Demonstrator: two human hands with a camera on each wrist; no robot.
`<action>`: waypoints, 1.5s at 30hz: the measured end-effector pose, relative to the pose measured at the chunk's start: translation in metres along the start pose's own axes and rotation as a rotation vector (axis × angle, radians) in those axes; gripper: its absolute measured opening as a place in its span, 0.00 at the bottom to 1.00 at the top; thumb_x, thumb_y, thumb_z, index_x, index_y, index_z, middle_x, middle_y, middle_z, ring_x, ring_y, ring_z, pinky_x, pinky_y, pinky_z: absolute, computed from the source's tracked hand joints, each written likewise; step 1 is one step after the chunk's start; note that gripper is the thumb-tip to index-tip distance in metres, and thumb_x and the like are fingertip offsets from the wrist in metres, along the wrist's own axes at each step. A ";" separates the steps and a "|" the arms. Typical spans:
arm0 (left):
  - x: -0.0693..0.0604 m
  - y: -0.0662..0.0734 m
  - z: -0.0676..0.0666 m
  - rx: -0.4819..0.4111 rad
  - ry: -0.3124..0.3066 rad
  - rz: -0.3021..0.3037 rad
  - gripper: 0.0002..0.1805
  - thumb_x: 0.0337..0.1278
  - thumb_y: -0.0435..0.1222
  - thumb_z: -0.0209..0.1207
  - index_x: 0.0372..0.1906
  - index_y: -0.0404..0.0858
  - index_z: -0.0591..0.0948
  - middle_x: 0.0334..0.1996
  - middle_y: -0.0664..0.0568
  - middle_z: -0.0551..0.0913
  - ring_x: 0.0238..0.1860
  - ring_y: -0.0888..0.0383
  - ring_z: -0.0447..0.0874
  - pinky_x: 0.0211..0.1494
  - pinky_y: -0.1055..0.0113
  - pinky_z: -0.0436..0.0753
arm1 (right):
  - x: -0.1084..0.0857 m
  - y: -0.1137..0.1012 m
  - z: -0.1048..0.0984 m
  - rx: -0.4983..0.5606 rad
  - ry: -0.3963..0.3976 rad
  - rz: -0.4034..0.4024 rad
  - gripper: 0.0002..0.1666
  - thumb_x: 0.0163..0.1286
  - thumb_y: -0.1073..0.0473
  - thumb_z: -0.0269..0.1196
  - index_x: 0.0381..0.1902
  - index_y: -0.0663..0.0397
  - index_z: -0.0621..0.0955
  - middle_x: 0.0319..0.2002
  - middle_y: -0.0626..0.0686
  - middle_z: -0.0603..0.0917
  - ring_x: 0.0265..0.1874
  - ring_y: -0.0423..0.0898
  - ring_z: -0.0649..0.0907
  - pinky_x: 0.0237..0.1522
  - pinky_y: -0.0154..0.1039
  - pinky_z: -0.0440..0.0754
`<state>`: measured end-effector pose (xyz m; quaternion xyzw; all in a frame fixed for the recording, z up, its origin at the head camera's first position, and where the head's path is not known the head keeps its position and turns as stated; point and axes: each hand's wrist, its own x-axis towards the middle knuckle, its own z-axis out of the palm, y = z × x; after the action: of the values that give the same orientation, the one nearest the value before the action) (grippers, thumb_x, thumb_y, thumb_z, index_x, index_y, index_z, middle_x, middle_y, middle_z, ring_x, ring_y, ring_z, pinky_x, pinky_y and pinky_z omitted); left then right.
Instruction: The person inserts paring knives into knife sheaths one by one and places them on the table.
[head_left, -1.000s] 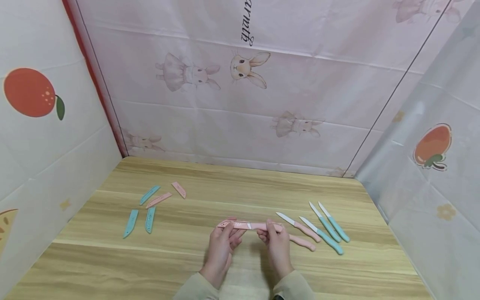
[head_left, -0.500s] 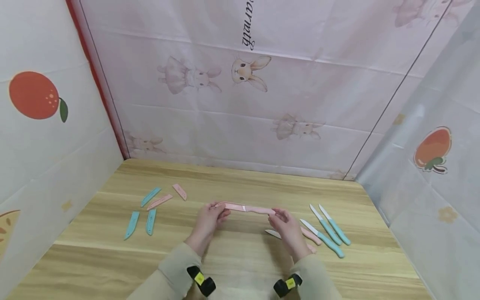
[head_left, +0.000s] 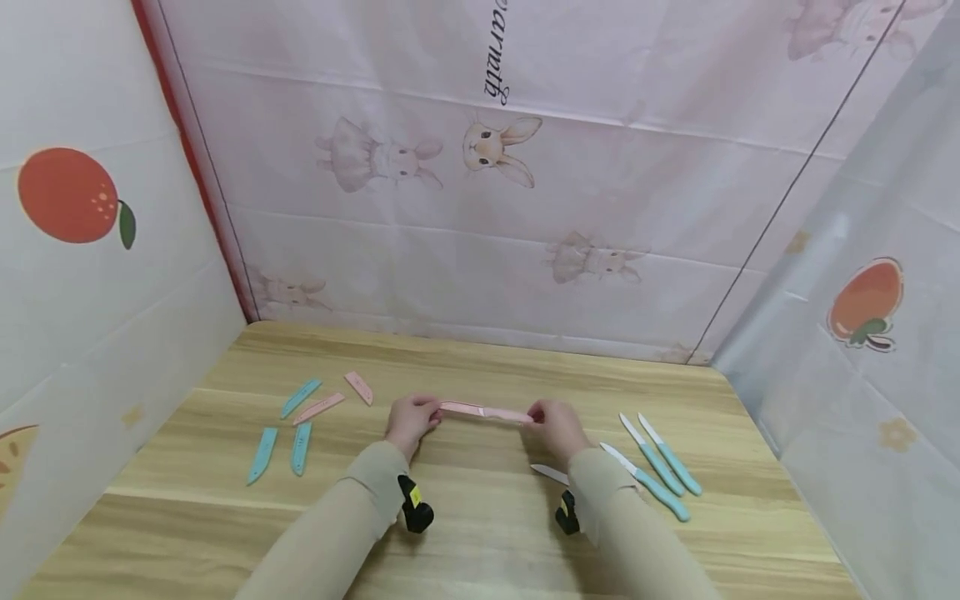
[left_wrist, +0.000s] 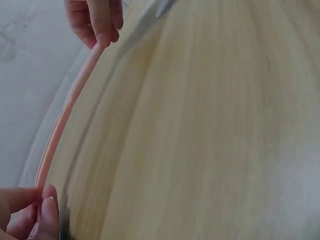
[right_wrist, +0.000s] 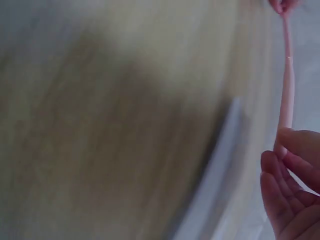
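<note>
A pink-handled paring knife (head_left: 508, 415), its blade covered by a pink sheath (head_left: 461, 408), is stretched between both hands above the table. My left hand (head_left: 412, 422) pinches the sheath's tip end. At the other end, my right hand (head_left: 558, 429) pinches the butt of the handle between thumb and fingers, as the right wrist view also shows of the handle (right_wrist: 286, 100). Handle and sheath meet end to end in the left wrist view. Below the right hand, a bare knife blade (head_left: 549, 473) pokes out; the right sleeve hides its handle and most of another pink knife.
Turquoise knives lie at right, including one (head_left: 651, 486) nearest the right sleeve and another (head_left: 678, 467) farthest right. On the left lie loose sheaths, among them a pink sheath (head_left: 359, 387) and a turquoise sheath (head_left: 262, 456). Printed cloth walls (head_left: 480, 275) enclose the wooden table (head_left: 480, 533).
Both hands have moved forward, away from the body, with the sheathed knife. The right hand's grip has shifted from the handle's middle to its butt, the left hand's toward the sheath tip.
</note>
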<state>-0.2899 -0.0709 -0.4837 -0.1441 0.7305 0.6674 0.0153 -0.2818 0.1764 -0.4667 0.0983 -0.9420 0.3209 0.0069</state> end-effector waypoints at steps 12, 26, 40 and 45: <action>0.005 0.007 0.007 0.499 0.034 0.071 0.06 0.58 0.36 0.59 0.29 0.39 0.83 0.21 0.54 0.82 0.26 0.57 0.76 0.35 0.60 0.72 | 0.003 0.000 0.003 -0.142 -0.058 0.097 0.04 0.58 0.64 0.67 0.29 0.58 0.81 0.26 0.49 0.79 0.27 0.45 0.75 0.32 0.39 0.77; 0.036 0.015 -0.063 1.346 -0.043 0.485 0.15 0.63 0.28 0.49 0.52 0.33 0.77 0.49 0.34 0.75 0.50 0.38 0.73 0.49 0.44 0.78 | -0.015 0.003 -0.011 0.030 -0.044 0.135 0.16 0.64 0.59 0.62 0.46 0.64 0.79 0.41 0.55 0.82 0.42 0.52 0.80 0.47 0.49 0.79; 0.051 0.003 -0.109 1.464 -0.221 0.877 0.03 0.57 0.32 0.60 0.30 0.37 0.78 0.27 0.48 0.80 0.30 0.51 0.80 0.31 0.60 0.83 | -0.087 0.021 -0.048 -0.146 -0.090 0.093 0.16 0.55 0.56 0.70 0.40 0.58 0.82 0.36 0.51 0.83 0.37 0.48 0.81 0.42 0.49 0.80; 0.035 0.011 -0.092 1.140 -0.053 0.751 0.09 0.63 0.36 0.52 0.31 0.36 0.76 0.23 0.48 0.77 0.25 0.53 0.75 0.26 0.60 0.78 | -0.100 0.027 -0.048 -0.281 -0.076 0.011 0.06 0.54 0.60 0.70 0.27 0.52 0.82 0.27 0.47 0.82 0.25 0.43 0.77 0.31 0.42 0.78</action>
<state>-0.3105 -0.1665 -0.4703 0.1661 0.9677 0.1418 -0.1260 -0.1906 0.2440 -0.4525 0.1033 -0.9777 0.1822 -0.0166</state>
